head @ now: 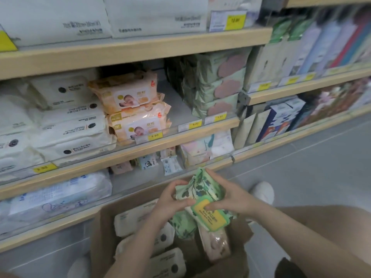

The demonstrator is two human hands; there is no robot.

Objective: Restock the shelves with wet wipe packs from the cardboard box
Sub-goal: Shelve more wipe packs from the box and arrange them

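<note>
Wooden store shelves [124, 51] fill upper frame, grey floor at right. Cardboard box [104, 233] bottom centre, white packs still inside. Both hands together on green wet wipe pack [202, 194] held above box, lower centre: left hand [170, 199] grips left edge, right hand [226, 195] wraps right side, thumb on yellow lid. I read this as lift-out step. I'd keep pack level, lid outward, aim for gap beside green stack [218, 85], mid shelf right of centre.
</note>
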